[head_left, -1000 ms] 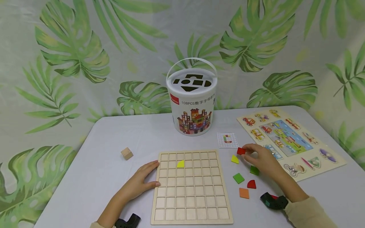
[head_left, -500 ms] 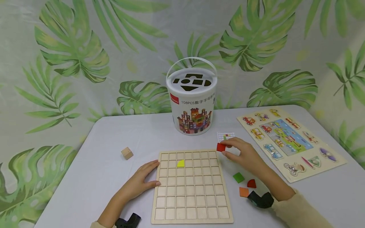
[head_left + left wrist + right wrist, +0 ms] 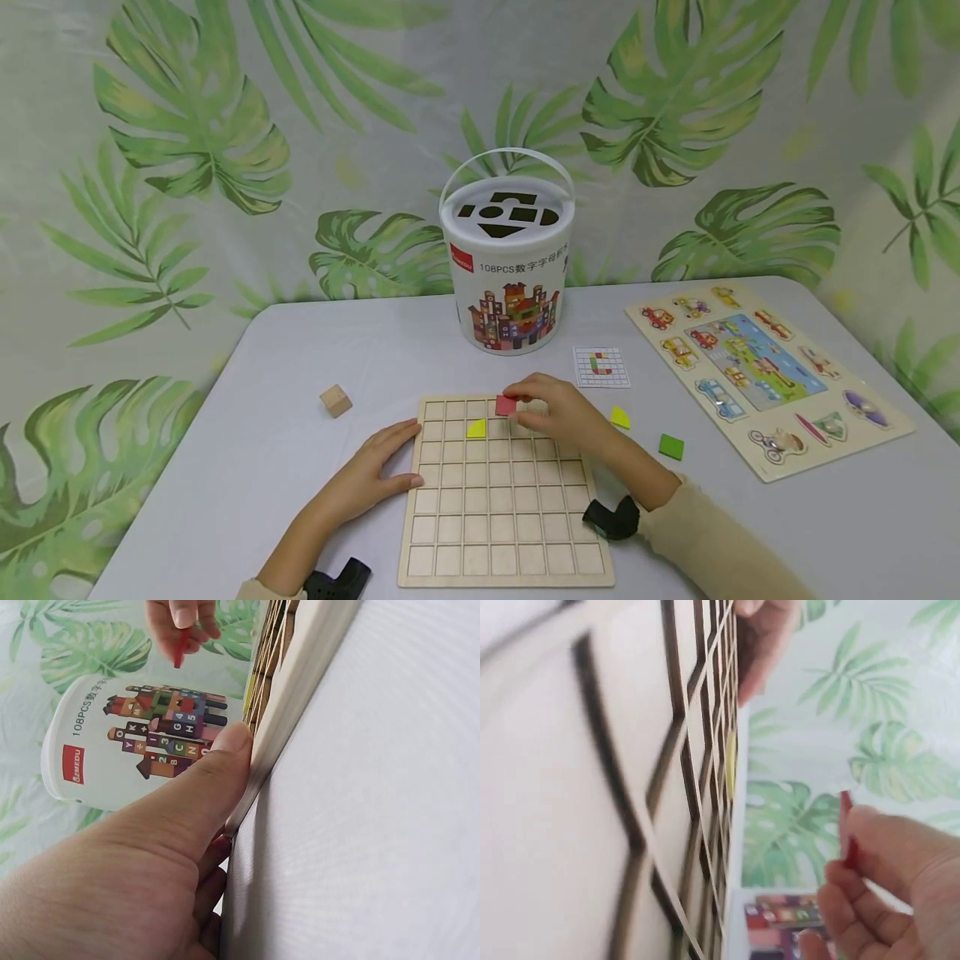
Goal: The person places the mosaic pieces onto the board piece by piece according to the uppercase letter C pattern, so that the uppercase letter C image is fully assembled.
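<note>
A wooden grid board [image 3: 502, 500] lies on the grey table [image 3: 285, 392]. A yellow quarter-round tile [image 3: 476, 429] sits in a cell near the board's top. My right hand [image 3: 551, 412] pinches a red square tile [image 3: 506, 405] over the top row, just right of the yellow tile. The red tile [image 3: 846, 829] shows edge-on in the right wrist view, held a little above the board [image 3: 592, 825]. My left hand [image 3: 378, 467] rests flat against the board's left edge, thumb [image 3: 202, 787] along the rim [image 3: 300, 682].
A white block bucket [image 3: 508, 267] stands behind the board. A small pattern card [image 3: 601, 367], a yellow tile [image 3: 619, 417] and a green tile [image 3: 671, 446] lie to the right. A vehicle puzzle board [image 3: 765, 367] is at far right, a wooden cube [image 3: 335, 401] at left.
My right hand carried the red tile leftward from the loose tiles to above the board's top row. The left hand stayed put.
</note>
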Tool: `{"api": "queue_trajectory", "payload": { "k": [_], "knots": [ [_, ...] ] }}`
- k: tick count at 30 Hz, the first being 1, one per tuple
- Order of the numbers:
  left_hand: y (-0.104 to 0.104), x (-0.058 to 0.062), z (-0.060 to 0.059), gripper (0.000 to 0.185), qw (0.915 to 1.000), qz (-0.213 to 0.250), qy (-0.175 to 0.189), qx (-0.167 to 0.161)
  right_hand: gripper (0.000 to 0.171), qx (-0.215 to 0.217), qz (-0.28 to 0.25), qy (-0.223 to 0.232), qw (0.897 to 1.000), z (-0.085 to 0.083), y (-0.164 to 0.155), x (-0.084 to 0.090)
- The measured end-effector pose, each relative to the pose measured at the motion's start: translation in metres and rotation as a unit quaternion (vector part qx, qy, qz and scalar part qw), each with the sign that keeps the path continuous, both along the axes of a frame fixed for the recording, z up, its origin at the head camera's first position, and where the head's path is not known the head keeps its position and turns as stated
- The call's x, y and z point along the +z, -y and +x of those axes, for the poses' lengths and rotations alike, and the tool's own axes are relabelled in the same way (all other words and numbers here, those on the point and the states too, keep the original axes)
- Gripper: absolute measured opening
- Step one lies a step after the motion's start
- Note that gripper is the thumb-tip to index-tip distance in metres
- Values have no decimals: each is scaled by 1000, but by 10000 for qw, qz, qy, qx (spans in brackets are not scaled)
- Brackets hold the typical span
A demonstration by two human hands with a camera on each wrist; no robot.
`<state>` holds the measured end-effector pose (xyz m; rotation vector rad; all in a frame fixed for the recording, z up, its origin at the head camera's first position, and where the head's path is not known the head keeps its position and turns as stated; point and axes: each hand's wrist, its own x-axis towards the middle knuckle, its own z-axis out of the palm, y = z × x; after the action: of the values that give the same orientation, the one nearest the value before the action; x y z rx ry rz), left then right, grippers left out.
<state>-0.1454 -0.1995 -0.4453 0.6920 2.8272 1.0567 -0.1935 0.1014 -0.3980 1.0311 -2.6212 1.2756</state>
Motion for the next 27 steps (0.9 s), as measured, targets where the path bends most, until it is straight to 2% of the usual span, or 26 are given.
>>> {"api": "queue_trajectory", "payload": {
  "k": [4, 8, 13, 27],
  "knots": [
    [-1, 1, 0, 70, 10000, -8, 55, 11, 31, 35, 452, 299, 9985, -1, 7, -14],
    [-1, 3, 0, 70, 10000, -16, 58, 18, 30, 25, 780, 300, 9965, -3, 9, -24],
    [-1, 4, 1, 69, 10000, -21, 50, 17, 30, 167, 873, 112, 9960, -6, 10, -31],
    [-1, 2, 0, 70, 9999, -84, 65, -5, 22, -17, 922, 103, 9957, -4, 14, -33]
  ]
}}
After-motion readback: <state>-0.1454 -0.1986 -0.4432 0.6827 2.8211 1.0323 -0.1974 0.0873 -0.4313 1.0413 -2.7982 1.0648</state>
